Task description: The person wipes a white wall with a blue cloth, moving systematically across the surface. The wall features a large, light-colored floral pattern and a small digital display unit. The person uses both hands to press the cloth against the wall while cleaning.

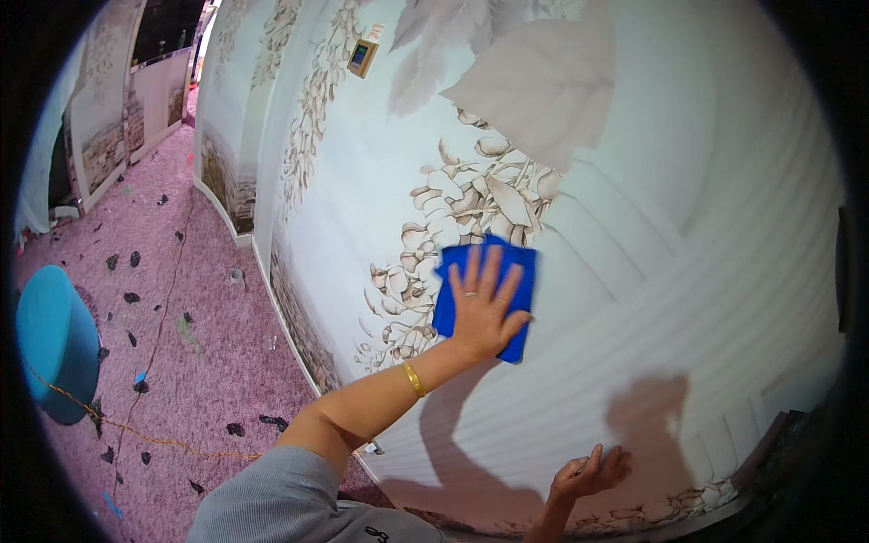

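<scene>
My left hand (483, 309) lies flat with spread fingers on a folded blue cloth (519, 285), pressing it against the wall. A ring is on one finger and a gold bracelet (413, 379) circles the wrist. Around the cloth, the wall covering (380, 183) carries printed brown flower clusters and large grey-mauve leaves (543, 81). Lower right, my right hand (592, 471) is raised in front of the wall with loosely bent fingers. I see nothing held in it, though its palm is partly hidden.
A blue tub-like object (58, 343) stands on the pink carpet (224, 380) at left, amid scattered dark scraps. An orange twisted cord (170, 441) crosses the floor. A roll of tape (236, 277) lies near the baseboard (288, 339). A small framed control panel (362, 58) is on the wall.
</scene>
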Demonstrator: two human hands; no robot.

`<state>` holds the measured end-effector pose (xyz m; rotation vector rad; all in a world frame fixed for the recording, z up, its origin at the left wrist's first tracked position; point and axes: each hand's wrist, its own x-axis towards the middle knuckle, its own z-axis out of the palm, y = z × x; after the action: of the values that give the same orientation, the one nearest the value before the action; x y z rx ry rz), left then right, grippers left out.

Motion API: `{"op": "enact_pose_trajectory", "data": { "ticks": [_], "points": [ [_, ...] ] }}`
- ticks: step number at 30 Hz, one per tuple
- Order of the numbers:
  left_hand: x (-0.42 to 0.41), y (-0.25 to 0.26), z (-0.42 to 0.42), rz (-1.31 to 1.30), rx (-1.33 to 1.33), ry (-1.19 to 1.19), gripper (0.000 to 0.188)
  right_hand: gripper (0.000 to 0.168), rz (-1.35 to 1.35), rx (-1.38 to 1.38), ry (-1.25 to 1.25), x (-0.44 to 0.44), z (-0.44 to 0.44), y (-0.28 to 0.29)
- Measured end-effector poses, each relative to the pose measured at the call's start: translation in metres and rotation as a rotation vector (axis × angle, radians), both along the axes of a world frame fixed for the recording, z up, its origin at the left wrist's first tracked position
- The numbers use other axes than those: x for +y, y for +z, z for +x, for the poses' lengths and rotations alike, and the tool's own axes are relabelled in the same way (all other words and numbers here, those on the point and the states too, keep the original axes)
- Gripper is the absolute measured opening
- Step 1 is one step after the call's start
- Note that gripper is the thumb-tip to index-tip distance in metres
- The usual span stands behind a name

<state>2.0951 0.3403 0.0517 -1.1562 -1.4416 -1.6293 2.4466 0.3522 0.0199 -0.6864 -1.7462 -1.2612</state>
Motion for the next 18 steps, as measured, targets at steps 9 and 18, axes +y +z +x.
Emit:
{"op": "enact_pose_trajectory", "data": {
  "ticks": [9, 18],
  "points": [
    [0.009, 0.003, -0.058, 0.067, -0.587, 0.019, 0.060, 0.032, -0.002, 0.018, 0.005, 0.003, 0.002, -0.004],
    [-0.012, -0.022, 0.004, -0.056, 0.379, -0.151, 0.060, 0.033, 0.010, -0.013, -0.030, 0.002, 0.005, -0.002]
  ]
}}
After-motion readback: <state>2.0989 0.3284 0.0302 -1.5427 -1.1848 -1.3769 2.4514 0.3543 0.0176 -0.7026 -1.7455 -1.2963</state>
